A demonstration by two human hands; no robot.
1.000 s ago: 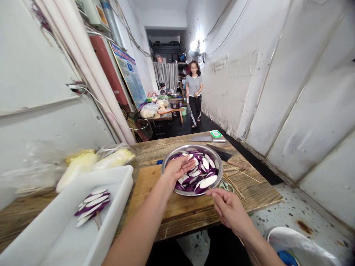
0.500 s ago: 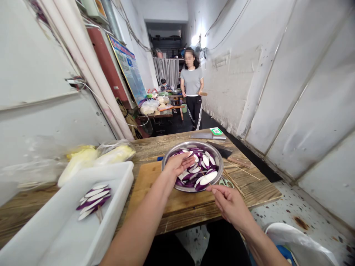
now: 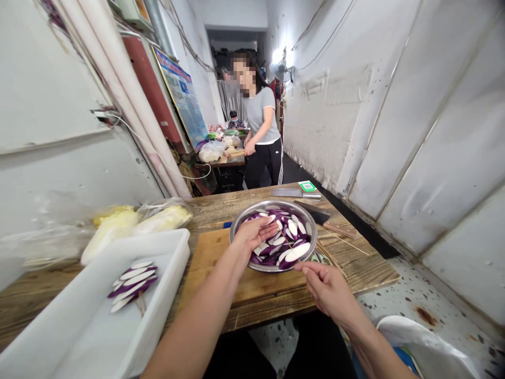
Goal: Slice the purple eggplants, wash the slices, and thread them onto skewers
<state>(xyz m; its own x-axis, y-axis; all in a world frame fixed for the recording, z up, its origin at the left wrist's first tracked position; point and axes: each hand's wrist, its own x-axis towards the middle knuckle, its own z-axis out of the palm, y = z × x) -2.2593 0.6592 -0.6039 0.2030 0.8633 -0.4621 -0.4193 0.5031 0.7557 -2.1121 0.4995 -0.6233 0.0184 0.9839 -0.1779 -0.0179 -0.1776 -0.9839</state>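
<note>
A steel bowl [image 3: 233, 231] full of sliced purple eggplant [image 3: 292, 227] stands in front of me. My left hand [image 3: 256, 232] is over its left side, palm turned up, with an eggplant slice [image 3: 270, 218] between thumb and fingers. At the bowl's near right rim, my right hand [image 3: 323, 284] is closed in a pinch on the lower end of a thin bamboo skewer [image 3: 286, 242]. The skewer slants up and left toward my left fingers. Whether its tip is in the slice I cannot tell.
A white tray [image 3: 165, 295] at left holds skewered eggplant slices [image 3: 134, 284]. A wooden cutting board [image 3: 209, 263] lies partly under the bowl. Beyond are a knife [image 3: 292, 192], a cleaver [image 3: 315, 213] and loose skewers [image 3: 347, 242]. Another person [image 3: 260, 121] stands past the table.
My hands, the skewer and the bowl have barely moved. The other person has come nearer, turned to the left and now reaches a wooden-looking object toward the back table.
</note>
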